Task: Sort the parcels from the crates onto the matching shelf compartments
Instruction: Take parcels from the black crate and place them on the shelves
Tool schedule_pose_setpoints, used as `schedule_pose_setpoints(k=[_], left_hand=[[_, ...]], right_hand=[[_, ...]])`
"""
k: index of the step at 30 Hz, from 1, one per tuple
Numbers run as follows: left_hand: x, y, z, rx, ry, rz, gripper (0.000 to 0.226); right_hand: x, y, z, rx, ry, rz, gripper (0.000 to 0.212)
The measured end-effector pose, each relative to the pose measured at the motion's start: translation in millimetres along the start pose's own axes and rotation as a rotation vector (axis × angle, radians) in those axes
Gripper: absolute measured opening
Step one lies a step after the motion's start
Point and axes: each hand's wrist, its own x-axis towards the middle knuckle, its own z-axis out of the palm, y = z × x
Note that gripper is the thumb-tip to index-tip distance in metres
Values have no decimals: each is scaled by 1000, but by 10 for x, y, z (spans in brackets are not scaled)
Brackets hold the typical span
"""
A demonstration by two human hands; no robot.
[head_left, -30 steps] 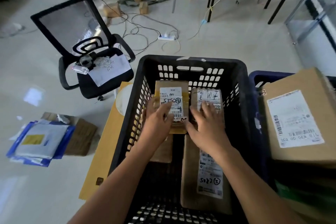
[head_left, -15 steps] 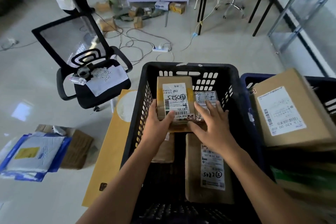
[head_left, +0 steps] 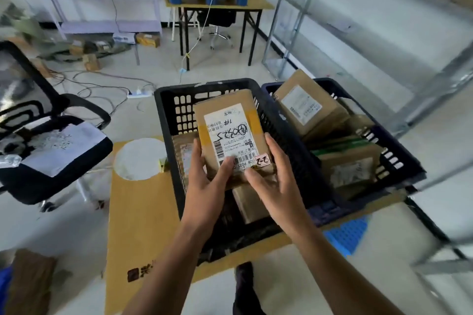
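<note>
While both hands, the left hand (head_left: 204,181) and right hand (head_left: 275,181), grip a labelled parcel (head_left: 227,130) from its near end, it tilts above the black crate (head_left: 169,110).

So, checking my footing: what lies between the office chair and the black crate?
In the head view, a flat cardboard sheet bearing a white disc.
</note>
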Motion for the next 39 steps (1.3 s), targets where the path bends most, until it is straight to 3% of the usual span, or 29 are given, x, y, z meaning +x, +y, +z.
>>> schedule_pose_setpoints(k=[2,7,12,16,20,22,26,30,35,39], left_hand=[[-179,-1,56,-52,-84,-23,66],[-449,67,190,0,-213,-117,68],[-419,328,503,194,-326,61,69],[-313,581,958,360,-616,111,73],[-428,702,1628,268,-1131,-17,71],[-639,655,2019,242,-1273,-77,73],[-1204,425,2789,201,-1284,-107,64],[-1806,180,3367,146,-1345,-246,66],[-2538,-228,3925,151,-1157,-220,35],[-3088,-526,4235,63,-1014,-302,47]], right_hand=[[-232,-57,-106,-9,60,16,77],[-687,-180,-585,-30,183,92,73],[-1207,-303,-1202,44,203,186,67],[-1683,-443,-1771,28,220,200,58],[-2228,-586,-2351,19,252,202,60],[-2531,-666,-2646,24,263,208,60],[-3220,-756,-3291,31,343,222,62],[-3853,-821,-3826,11,460,266,49],[-4529,-720,-4188,-200,831,380,54],[-4964,-575,-4050,-174,1131,420,74]])
